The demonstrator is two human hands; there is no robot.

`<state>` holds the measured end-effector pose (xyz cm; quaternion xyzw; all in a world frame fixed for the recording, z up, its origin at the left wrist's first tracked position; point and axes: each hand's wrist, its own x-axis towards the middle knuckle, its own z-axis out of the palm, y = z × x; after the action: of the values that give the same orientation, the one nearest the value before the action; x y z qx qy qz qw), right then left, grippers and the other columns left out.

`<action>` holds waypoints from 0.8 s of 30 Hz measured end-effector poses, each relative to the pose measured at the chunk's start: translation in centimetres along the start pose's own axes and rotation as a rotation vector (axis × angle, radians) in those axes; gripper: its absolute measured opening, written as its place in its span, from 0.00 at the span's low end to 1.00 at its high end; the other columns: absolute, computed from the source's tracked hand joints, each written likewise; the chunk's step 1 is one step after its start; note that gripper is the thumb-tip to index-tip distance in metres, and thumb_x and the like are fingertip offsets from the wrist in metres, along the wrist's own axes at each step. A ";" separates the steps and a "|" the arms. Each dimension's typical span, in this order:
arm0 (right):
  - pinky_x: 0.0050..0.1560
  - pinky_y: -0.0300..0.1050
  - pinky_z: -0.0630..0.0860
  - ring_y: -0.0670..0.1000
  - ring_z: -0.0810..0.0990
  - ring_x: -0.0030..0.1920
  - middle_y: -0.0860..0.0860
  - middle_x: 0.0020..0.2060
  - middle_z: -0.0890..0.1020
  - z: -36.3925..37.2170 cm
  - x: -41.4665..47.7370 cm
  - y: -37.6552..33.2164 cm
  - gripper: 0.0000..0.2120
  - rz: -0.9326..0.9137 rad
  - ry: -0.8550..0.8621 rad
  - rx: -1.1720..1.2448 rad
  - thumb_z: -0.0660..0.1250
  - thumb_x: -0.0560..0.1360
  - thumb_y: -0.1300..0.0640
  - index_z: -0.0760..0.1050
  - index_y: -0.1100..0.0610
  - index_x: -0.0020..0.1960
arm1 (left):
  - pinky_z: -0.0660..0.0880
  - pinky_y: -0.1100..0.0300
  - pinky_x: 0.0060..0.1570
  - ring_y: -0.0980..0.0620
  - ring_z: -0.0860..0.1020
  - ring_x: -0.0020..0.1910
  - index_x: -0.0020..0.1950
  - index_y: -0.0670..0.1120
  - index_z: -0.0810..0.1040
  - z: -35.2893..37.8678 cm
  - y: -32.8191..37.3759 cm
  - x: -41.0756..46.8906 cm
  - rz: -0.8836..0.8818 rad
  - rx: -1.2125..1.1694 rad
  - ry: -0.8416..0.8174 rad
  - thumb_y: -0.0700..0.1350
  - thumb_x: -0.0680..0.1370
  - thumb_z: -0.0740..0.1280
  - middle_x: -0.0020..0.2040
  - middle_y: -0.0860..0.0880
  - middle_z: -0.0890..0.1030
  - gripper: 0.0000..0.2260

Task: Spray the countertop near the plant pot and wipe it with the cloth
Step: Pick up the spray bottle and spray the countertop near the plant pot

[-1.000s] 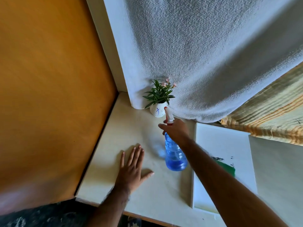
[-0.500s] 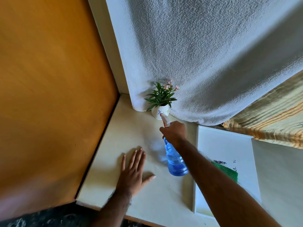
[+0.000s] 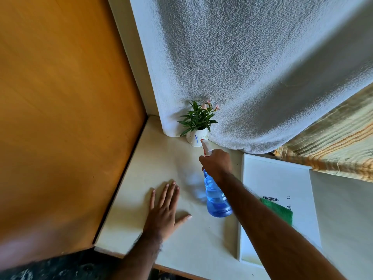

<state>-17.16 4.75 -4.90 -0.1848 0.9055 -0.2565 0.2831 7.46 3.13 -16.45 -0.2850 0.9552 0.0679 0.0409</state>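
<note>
Spraying looks to be the step in hand: the right hand [image 3: 216, 161] is gripping the neck of the blue spray bottle [image 3: 216, 199], nozzle aimed at the bare worktop [image 3: 165, 158] just in front of the white plant pot [image 3: 196, 138]. The left hand [image 3: 164, 211] is lying flat, fingers spread and holding nothing, probably steadying the reach. The green cloth [image 3: 279, 210] is waiting on a white tray [image 3: 276, 174] at the right, ready for wiping.
</note>
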 end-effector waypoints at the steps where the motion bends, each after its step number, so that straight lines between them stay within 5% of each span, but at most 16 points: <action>1: 0.45 0.44 0.82 0.53 0.86 0.40 0.51 0.30 0.86 -0.2 -0.2 0.1 0.09 -0.005 0.010 0.008 0.65 0.66 0.52 0.81 0.56 0.36 | 0.72 0.29 0.72 0.41 0.69 0.81 0.82 0.42 0.67 0.0 0.0 0.0 0.000 0.000 -0.001 0.75 0.77 0.58 0.83 0.42 0.68 0.45; 5: 0.41 0.46 0.81 0.52 0.86 0.38 0.51 0.28 0.86 -1.3 -1.5 0.3 0.10 -0.025 0.104 0.155 0.64 0.69 0.53 0.79 0.59 0.39 | 0.71 0.29 0.72 0.42 0.68 0.81 0.82 0.42 0.67 0.2 -0.1 -0.1 0.003 -0.002 0.002 0.75 0.77 0.59 0.83 0.42 0.68 0.45; 9: 0.34 0.43 0.79 0.47 0.84 0.29 0.46 0.23 0.84 -4.9 -2.6 -0.2 0.12 -0.113 0.257 0.363 0.67 0.71 0.52 0.75 0.56 0.31 | 0.71 0.29 0.73 0.41 0.69 0.80 0.81 0.41 0.68 0.1 -0.1 -0.2 0.014 -0.003 0.009 0.74 0.78 0.57 0.83 0.42 0.69 0.45; 15: 0.28 0.22 0.69 0.36 0.81 0.26 0.43 0.26 0.84 -11.4 -2.1 1.3 0.09 -0.322 0.510 0.574 0.74 0.73 0.49 0.83 0.54 0.41 | 0.70 0.29 0.74 0.41 0.70 0.79 0.80 0.40 0.69 0.3 0.2 -0.3 0.030 -0.018 0.067 0.74 0.79 0.56 0.82 0.41 0.70 0.44; 17: 0.33 0.26 0.72 0.38 0.83 0.29 0.45 0.30 0.85 -12.3 -1.6 2.4 0.12 -0.384 0.562 0.588 0.76 0.73 0.46 0.83 0.55 0.44 | 0.69 0.29 0.74 0.41 0.70 0.80 0.81 0.40 0.68 0.4 -0.1 -0.3 0.026 -0.016 0.072 0.74 0.79 0.56 0.82 0.41 0.69 0.44; 21: 0.43 0.49 0.83 0.52 0.87 0.38 0.51 0.35 0.85 -13.4 -0.4 5.7 0.15 -0.401 0.649 0.604 0.76 0.73 0.41 0.82 0.51 0.50 | 0.70 0.28 0.73 0.40 0.71 0.79 0.80 0.40 0.69 0.5 0.1 -0.1 0.038 -0.014 0.077 0.74 0.78 0.57 0.81 0.40 0.70 0.44; 24: 0.46 0.59 0.83 0.53 0.87 0.39 0.50 0.36 0.85 -14.1 0.4 8.1 0.16 -0.371 0.706 0.602 0.76 0.71 0.36 0.80 0.44 0.51 | 0.69 0.28 0.73 0.40 0.70 0.79 0.81 0.40 0.68 0.7 0.0 0.0 0.040 -0.018 0.075 0.74 0.79 0.56 0.82 0.40 0.69 0.45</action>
<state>-27.57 16.16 0.31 -0.1547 0.7837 -0.5994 -0.0501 7.49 3.26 -17.09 -0.2684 0.9610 0.0665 0.0010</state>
